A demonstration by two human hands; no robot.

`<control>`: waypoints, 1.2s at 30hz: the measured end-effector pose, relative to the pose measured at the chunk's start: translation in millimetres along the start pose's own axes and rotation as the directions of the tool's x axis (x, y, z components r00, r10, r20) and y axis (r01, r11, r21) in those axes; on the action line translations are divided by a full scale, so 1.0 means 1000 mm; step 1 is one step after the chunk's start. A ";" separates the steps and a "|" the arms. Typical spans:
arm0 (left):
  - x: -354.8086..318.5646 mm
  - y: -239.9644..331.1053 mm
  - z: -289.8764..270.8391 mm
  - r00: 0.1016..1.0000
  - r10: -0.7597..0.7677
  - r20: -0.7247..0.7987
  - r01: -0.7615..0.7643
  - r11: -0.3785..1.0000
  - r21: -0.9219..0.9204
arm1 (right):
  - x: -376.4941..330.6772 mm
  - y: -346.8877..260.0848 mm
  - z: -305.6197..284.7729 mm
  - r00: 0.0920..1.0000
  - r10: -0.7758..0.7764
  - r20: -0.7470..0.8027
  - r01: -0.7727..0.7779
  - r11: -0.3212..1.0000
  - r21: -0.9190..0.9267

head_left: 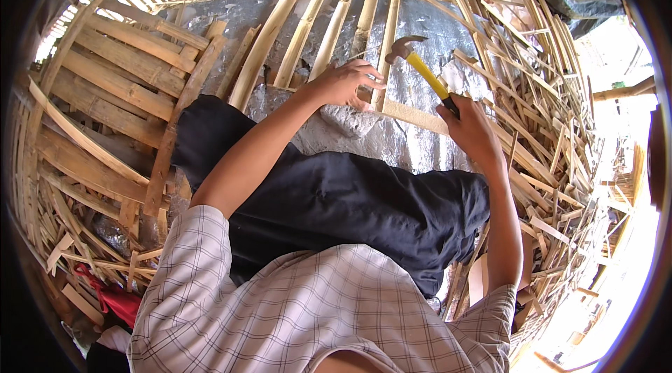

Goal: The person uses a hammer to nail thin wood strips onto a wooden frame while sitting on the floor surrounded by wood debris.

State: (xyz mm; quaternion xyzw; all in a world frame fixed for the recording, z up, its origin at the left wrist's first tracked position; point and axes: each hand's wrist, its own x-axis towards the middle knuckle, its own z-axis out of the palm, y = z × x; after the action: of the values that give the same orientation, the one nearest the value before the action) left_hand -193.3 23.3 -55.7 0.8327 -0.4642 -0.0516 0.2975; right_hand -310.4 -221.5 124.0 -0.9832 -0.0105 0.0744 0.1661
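Observation:
My right hand [470,124] is wrapped round the black grip of a claw hammer [428,74], whose yellow shaft slants up to a rusty head beside the rightmost bamboo slat [388,33]. Bent in a loose pinch, the fingers of my left hand [341,84] meet near the lower end of that slat; whatever small thing they hold cannot be made out. A flat bamboo crosspiece [414,116] runs under the slats' near ends. Just below my left hand, a rough grey stone [348,121] sits beneath the crosspiece. Several more split bamboo slats [264,50] lie side by side to the left.
A slatted bamboo panel [122,58] lies at the left. Loose bamboo strips [546,121] are heaped along the right side. Grey plastic sheeting [437,30] spreads under the slats, and black cloth [350,191] covers my legs. Red cloth [115,296] lies at the lower left.

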 end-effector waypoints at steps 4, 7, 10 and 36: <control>0.000 0.004 -0.004 0.999 -0.040 0.022 0.038 0.995 0.088 | -0.023 0.014 0.014 0.993 -0.103 -0.050 0.103 0.995 -0.013; -0.001 -0.008 0.003 1.000 -0.017 0.008 0.017 0.998 0.062 | -0.032 0.012 0.025 0.954 -0.183 -0.236 0.193 0.981 0.017; -0.004 -0.009 0.004 0.999 0.010 -0.035 -0.008 0.999 0.036 | -0.033 0.003 0.030 0.992 0.027 -0.122 -0.007 0.986 0.165; 0.002 -0.004 0.006 0.999 -0.004 -0.037 0.005 0.999 0.043 | -0.049 0.006 0.067 0.953 -0.051 -0.300 0.117 0.971 0.207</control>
State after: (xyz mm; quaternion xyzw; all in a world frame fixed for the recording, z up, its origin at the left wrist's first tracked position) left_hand -191.1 20.6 -62.9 0.8407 -0.4577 -0.0268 0.2880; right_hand -369.3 -207.7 66.5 -0.9573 -0.0193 -0.0784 0.2777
